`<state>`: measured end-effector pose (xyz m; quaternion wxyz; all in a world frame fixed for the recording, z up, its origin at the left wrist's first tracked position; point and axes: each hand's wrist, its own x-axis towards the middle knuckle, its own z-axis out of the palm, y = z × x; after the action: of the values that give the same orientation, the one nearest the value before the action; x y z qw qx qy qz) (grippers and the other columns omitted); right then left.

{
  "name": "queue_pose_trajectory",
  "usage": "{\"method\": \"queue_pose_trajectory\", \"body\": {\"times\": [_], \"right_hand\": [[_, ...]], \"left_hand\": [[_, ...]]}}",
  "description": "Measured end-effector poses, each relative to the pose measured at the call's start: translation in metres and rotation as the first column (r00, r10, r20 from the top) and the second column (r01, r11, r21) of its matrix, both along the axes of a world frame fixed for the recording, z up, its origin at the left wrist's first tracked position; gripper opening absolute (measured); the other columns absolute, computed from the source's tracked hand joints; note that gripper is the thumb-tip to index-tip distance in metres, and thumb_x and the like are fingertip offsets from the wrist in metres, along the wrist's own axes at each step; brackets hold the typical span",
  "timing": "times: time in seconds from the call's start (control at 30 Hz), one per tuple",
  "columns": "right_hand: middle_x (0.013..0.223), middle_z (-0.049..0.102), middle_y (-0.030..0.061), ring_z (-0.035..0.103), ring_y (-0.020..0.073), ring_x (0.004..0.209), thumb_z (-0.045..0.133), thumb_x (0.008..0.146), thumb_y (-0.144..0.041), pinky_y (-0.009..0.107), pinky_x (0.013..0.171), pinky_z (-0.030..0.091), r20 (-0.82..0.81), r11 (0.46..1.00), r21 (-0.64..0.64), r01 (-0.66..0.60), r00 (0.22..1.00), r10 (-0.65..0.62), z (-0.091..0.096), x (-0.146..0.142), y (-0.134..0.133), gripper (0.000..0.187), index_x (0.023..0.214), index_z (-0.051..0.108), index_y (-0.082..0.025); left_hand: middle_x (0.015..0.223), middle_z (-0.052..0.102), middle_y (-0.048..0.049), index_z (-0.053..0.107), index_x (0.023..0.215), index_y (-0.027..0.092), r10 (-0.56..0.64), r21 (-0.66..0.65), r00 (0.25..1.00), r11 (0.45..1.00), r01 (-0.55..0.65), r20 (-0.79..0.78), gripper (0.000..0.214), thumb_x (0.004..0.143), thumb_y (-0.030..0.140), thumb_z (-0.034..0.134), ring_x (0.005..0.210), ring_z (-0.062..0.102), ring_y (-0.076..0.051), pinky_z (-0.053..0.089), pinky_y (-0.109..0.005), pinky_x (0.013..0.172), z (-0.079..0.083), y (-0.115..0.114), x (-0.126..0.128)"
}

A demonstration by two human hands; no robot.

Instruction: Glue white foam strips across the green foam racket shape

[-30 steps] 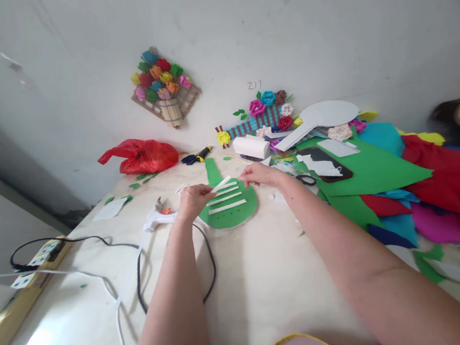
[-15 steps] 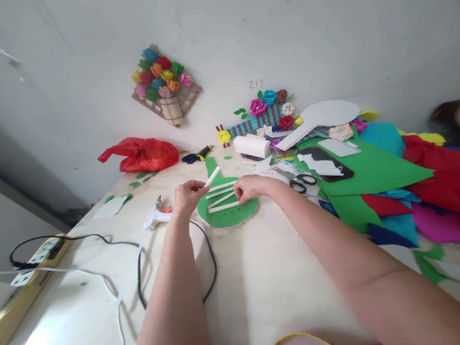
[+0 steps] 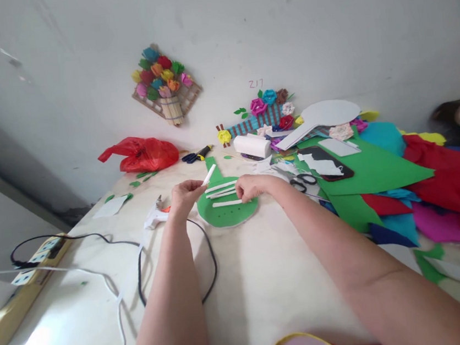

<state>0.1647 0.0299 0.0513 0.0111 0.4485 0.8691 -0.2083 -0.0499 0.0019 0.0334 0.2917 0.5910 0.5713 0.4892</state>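
Note:
A green round paper piece with a narrow neck (image 3: 230, 214) lies on the table, marked with a row of small dark dots. My left hand (image 3: 188, 196) is closed on a white paper stick (image 3: 209, 173), which points up and away over the neck. Over the round part, my right hand (image 3: 251, 187) has its fingers closed at the right ends of several white paper sticks (image 3: 221, 187). One more white stick (image 3: 227, 203) lies below those, its right end at the fingertips. A white glue gun (image 3: 156, 216) rests left of the green piece.
Black-handled scissors (image 3: 303, 182) and a phone (image 3: 331, 164) under paper scraps lie to the right, before piled coloured sheets (image 3: 379, 172). A red plastic bag (image 3: 145, 154) and pliers (image 3: 197, 154) stand behind. A power strip (image 3: 37, 266) and cables occupy the left.
My right hand has moved slightly, and the sticks at its fingertips have shifted, the upper ones now closer together. The stick in my left hand has moved slightly left and tilted steeper.

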Motion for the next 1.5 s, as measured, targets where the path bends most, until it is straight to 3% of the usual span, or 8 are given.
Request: {"method": "queue_pose_trajectory", "body": {"times": [0.17, 0.33, 0.5, 0.77, 1.03, 1.17, 1.27, 1.5], "right_hand": [[0.061, 0.062, 0.0015, 0.051, 0.0107, 0.051, 0.062, 0.058, -0.012, 0.021, 0.049, 0.038, -0.101, 0.98, 0.02, 0.197, 0.976, -0.194, 0.019, 0.034, 0.005, 0.015, 0.072, 0.066, -0.014], [0.057, 0.059, 0.0022, 0.047, 0.0101, 0.047, 0.066, 0.058, -0.014, 0.023, 0.048, 0.038, -0.19, 0.928, -0.008, 0.372, 0.911, -0.366, 0.028, 0.058, 0.008, 0.012, 0.069, 0.066, -0.014], [0.055, 0.057, 0.0009, 0.046, 0.009, 0.046, 0.069, 0.057, -0.015, 0.022, 0.048, 0.037, -0.271, 0.94, -0.007, 0.341, 0.904, -0.331, 0.025, 0.057, 0.009, 0.011, 0.067, 0.065, -0.014], [0.062, 0.061, 0.0018, 0.047, 0.0084, 0.05, 0.062, 0.061, -0.014, 0.02, 0.048, 0.037, -0.269, 0.96, 0.025, 0.278, 0.927, -0.262, 0.021, 0.047, 0.009, 0.015, 0.076, 0.066, -0.011], [0.063, 0.061, 0.002, 0.048, 0.0089, 0.053, 0.06, 0.062, -0.015, 0.019, 0.048, 0.036, -0.337, 0.977, 0.036, 0.212, 0.922, -0.188, 0.016, 0.04, 0.009, 0.017, 0.077, 0.067, -0.01], [0.066, 0.063, 0.0022, 0.053, 0.01, 0.06, 0.06, 0.061, -0.012, 0.019, 0.055, 0.039, -0.409, 0.983, 0.101, 0.151, 0.907, -0.098, 0.006, 0.034, 0.014, 0.015, 0.074, 0.067, -0.011], [0.067, 0.064, 0.0027, 0.054, 0.0104, 0.061, 0.059, 0.062, -0.012, 0.019, 0.057, 0.04, -0.413, 0.982, 0.155, 0.107, 0.91, -0.034, -0.002, 0.026, 0.016, 0.015, 0.074, 0.068, -0.011], [0.075, 0.068, 0.0026, 0.056, 0.0113, 0.064, 0.058, 0.063, -0.017, 0.018, 0.055, 0.037, -0.208, 0.958, 0.28, 0.065, 0.978, -0.005, -0.006, 0.008, 0.007, 0.02, 0.079, 0.069, -0.015]], "left_hand": [[0.054, 0.058, 0.0004, 0.069, 0.077, 0.013, -0.083, -0.061, 0.995, 0.995, 0.079, -0.061, 0.037, 0.053, 0.041, 0.069, 0.047, 0.045, -0.008, 0.032, -0.021, 0.046, 0.001, -0.003, 0.0], [0.06, 0.062, 0.0002, 0.069, 0.073, 0.018, -0.254, -0.151, 0.914, 0.965, 0.216, -0.316, 0.029, 0.053, 0.038, 0.068, 0.052, 0.051, -0.011, 0.037, -0.022, 0.05, -0.006, 0.0, 0.014], [0.064, 0.066, 0.0, 0.07, 0.068, 0.021, -0.326, -0.2, 0.786, 0.945, 0.259, -0.525, 0.02, 0.053, 0.034, 0.066, 0.062, 0.057, -0.015, 0.04, -0.023, 0.057, -0.011, 0.002, 0.028], [0.07, 0.067, 0.0006, 0.07, 0.068, 0.024, -0.278, -0.164, 0.737, 0.96, 0.225, -0.617, 0.02, 0.053, 0.037, 0.066, 0.065, 0.058, -0.016, 0.04, -0.023, 0.057, -0.013, 0.003, 0.029], [0.066, 0.066, -0.0011, 0.069, 0.068, 0.02, -0.236, -0.078, 0.824, 0.97, 0.229, -0.515, 0.026, 0.057, 0.043, 0.062, 0.064, 0.057, -0.015, 0.04, -0.023, 0.06, -0.008, 0.001, 0.017], [0.056, 0.062, -0.0023, 0.063, 0.062, 0.016, 0.023, 0.04, 0.933, 0.999, -0.009, -0.36, 0.032, 0.067, 0.045, 0.052, 0.054, 0.053, -0.013, 0.038, -0.022, 0.052, -0.004, 0.001, 0.008], [0.056, 0.062, -0.003, 0.061, 0.064, 0.016, 0.148, 0.06, 0.937, 0.989, -0.136, -0.316, 0.034, 0.068, 0.048, 0.05, 0.051, 0.054, -0.013, 0.039, -0.022, 0.051, -0.007, 0.005, 0.005], [0.051, 0.06, -0.0031, 0.06, 0.059, 0.016, 0.101, -0.064, 0.924, 0.989, -0.134, -0.369, 0.033, 0.069, 0.047, 0.05, 0.046, 0.055, -0.013, 0.041, -0.022, 0.049, -0.011, 0.009, 0.006]]}}
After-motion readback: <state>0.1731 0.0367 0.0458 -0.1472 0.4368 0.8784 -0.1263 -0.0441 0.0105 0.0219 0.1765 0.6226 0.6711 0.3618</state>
